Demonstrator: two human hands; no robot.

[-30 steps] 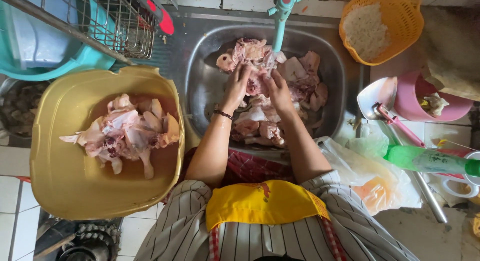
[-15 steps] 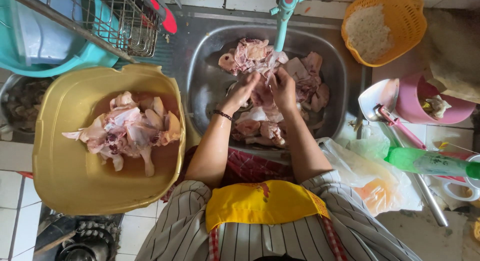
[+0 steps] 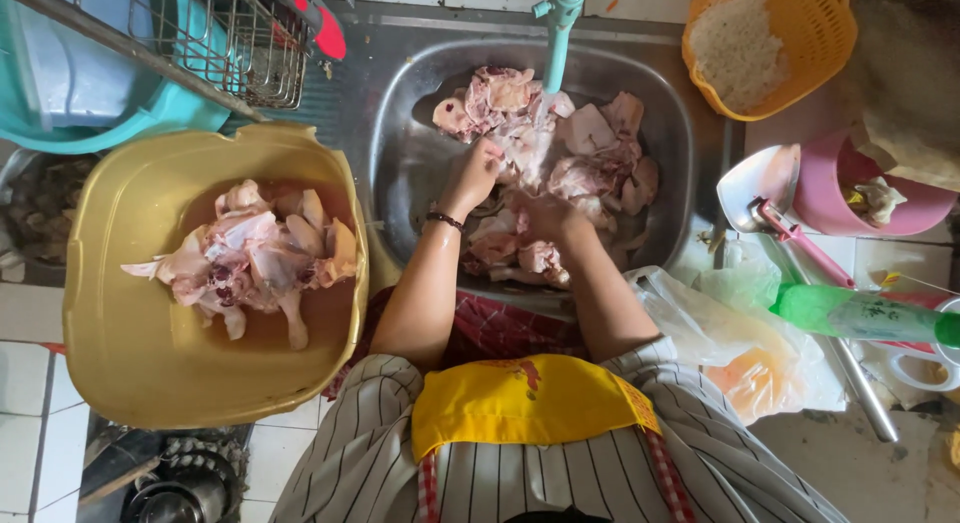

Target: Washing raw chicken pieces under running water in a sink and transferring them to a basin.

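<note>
Head view looks straight down at a steel sink [image 3: 400, 173] heaped with raw chicken pieces [image 3: 590, 153] under a teal tap [image 3: 556, 23]. Both hands are in the heap: the left hand [image 3: 478, 173], a dark band at its wrist, has its fingers curled onto a piece near the tap, though how firmly they close on it cannot be told; the right hand [image 3: 545, 215] lies over pieces lower in the sink, and whether its fingers are together or apart cannot be told. A yellow basin [image 3: 130, 363] just left of the sink already holds a smaller pile of chicken [image 3: 250, 258] in reddish liquid, so part of the meat seems to be across while the larger share sits in the sink. Around it: a wire rack [image 3: 240, 43] over a teal tub [image 3: 110, 123], an orange basket of white grains [image 3: 770, 43], a pink pot [image 3: 870, 198], a green bottle [image 3: 860, 316] and crumpled plastic bags [image 3: 740, 343] on the surface to the right. The tap stands close above the hands.
</note>
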